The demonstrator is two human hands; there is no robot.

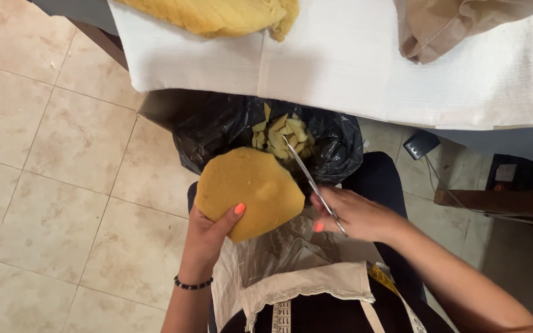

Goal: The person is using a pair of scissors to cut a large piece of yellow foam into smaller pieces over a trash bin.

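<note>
My left hand (208, 233) holds a rounded piece of yellow foam (248, 190) from below, thumb on its lower edge. My right hand (358, 216) grips a pair of metal scissors (308, 176), whose blades point up and left along the foam's right edge. Both hands hover over a black plastic bag (334, 143) that holds several yellow foam scraps (282, 137). A white apron and a measuring tape (282, 316) lie over my lap.
A table edge covered with white cloth (353, 68) runs across the top, with a large yellow foam sheet (217, 15) and beige fabric (445, 28) on it. Tiled floor (50, 185) lies to the left. A dark wooden piece (513, 188) and a cable sit at the right.
</note>
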